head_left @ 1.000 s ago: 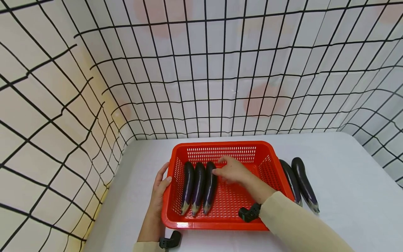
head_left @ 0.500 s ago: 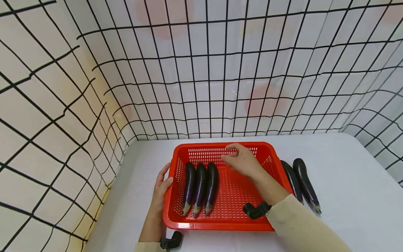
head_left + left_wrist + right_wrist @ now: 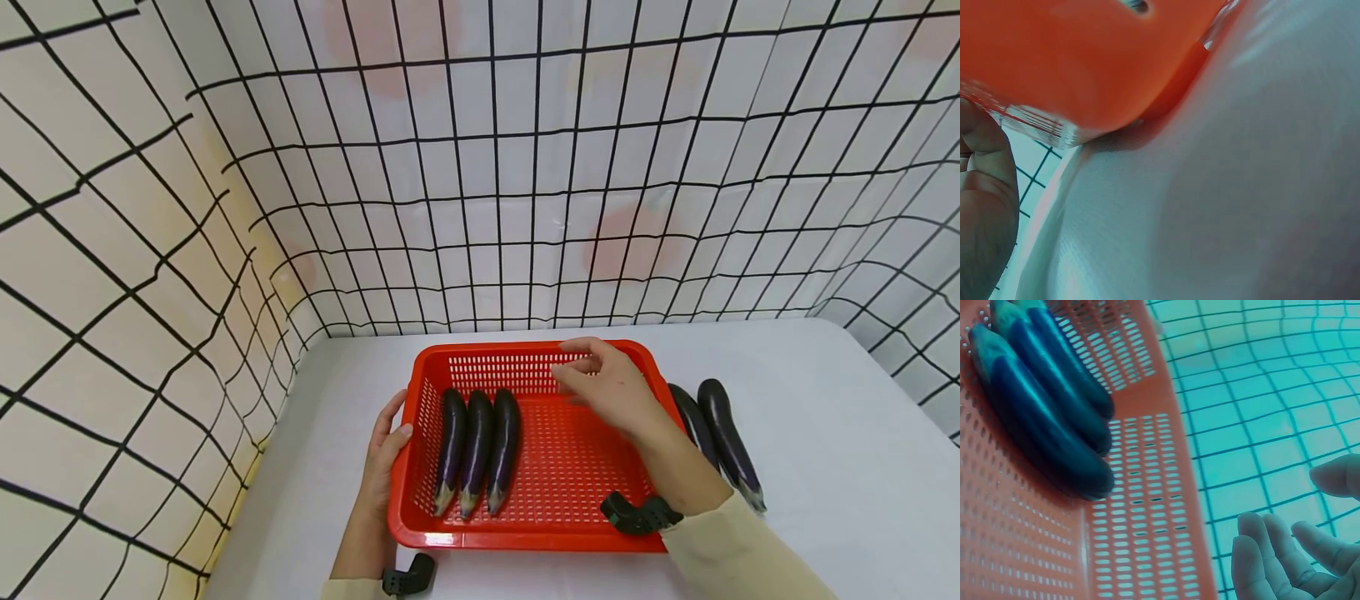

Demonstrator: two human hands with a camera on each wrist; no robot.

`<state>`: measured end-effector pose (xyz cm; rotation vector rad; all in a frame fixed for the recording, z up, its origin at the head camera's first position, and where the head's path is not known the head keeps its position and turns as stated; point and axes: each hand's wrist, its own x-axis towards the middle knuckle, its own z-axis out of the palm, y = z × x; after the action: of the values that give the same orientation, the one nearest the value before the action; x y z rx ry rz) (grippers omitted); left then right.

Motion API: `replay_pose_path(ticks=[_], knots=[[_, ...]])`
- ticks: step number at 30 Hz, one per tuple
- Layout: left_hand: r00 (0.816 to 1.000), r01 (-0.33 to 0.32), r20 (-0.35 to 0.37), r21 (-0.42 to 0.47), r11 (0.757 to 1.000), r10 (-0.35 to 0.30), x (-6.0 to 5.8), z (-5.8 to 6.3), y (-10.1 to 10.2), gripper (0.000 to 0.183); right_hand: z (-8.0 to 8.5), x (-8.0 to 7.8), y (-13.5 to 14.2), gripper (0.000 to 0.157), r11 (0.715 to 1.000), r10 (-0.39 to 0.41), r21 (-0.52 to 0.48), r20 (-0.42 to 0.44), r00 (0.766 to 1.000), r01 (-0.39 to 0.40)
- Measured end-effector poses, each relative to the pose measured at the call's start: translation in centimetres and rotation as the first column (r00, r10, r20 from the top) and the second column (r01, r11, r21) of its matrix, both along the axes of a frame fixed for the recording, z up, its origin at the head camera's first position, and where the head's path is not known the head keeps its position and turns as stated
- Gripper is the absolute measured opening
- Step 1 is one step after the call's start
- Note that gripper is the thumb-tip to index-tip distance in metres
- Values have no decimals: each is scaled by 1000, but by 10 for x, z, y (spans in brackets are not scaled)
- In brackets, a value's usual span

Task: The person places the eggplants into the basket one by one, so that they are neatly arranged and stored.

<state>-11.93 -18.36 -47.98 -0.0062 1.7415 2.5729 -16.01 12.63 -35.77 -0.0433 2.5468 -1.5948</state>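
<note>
A red plastic basket point(image 3: 585, 467) with slotted walls sits on the white table. Three dark purple eggplants point(image 3: 504, 450) lie side by side in its left half, stem ends toward the person. At the basket's left side my left hand point(image 3: 384, 450) grips the rim, thumb on top and fingers along the outer wall. Above the right half hovers my right hand point(image 3: 611, 385), fingers loosely bent and holding nothing. The right wrist view shows a gap between its thumb and fingertips. Just past the basket's right wall lie two more eggplants point(image 3: 729, 442), one partly hidden by the basket and forearm.
Black wire grid point(image 3: 510, 200) stands behind and to the left of the white table point(image 3: 840, 467), with pale sheeting behind it. A black band with a small camera point(image 3: 637, 515) is worn on each wrist, the right one overlapping the basket's front rim.
My right hand has come away from the third eggplant and moved up and to the right. The eggplants stay in place, and my left hand keeps its grip on the rim.
</note>
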Motion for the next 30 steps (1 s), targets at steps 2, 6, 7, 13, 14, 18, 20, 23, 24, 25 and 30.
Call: replay_pose_path(ticks=[2, 6, 7, 13, 14, 18, 20, 23, 24, 25, 30], knots=[[1000, -6, 3, -1, 1000, 6, 0, 0, 0, 60, 2, 4, 3, 54, 1000, -4, 6, -4, 1000, 4], [1000, -15, -1, -8, 1000, 15, 0, 0, 1, 60, 7, 12, 11, 55, 1000, -13, 21, -3, 1000, 13], [1000, -17, -1, -8, 1000, 17, 1, 0, 1, 60, 8, 15, 13, 56, 1000, -10, 17, 1, 1000, 10], [1000, 2, 0, 10, 1000, -2, 0, -1, 0, 62, 15, 29, 33, 57, 1000, -8, 27, -18, 1000, 8], [1000, 3, 0, 11, 1000, -3, 0, -1, 0, 63, 16, 31, 37, 57, 999, -12, 38, -27, 1000, 13], [1000, -10, 11, 8, 1000, 10, 0, -1, 1, 61, 21, 39, 53, 57, 998, -35, 51, -50, 998, 37], [1000, -15, 13, 3, 1000, 15, 0, -2, 1, 60, 22, 41, 60, 58, 998, -43, 51, -56, 997, 46], [1000, -14, 9, 1, 1000, 14, 0, -2, 1, 60, 21, 43, 68, 61, 997, -57, 45, -46, 997, 59], [1000, -12, 6, 1, 1000, 12, 0, -1, 1, 60, 20, 43, 70, 61, 997, -63, 39, -38, 997, 64], [1000, -11, 5, 2, 1000, 11, -1, -1, 1, 61, 20, 44, 72, 62, 997, -66, 32, -32, 997, 67], [1000, -9, -1, 3, 1000, 9, 0, -2, 1, 60, 15, 46, 82, 65, 996, -88, -1, -31, 996, 88]])
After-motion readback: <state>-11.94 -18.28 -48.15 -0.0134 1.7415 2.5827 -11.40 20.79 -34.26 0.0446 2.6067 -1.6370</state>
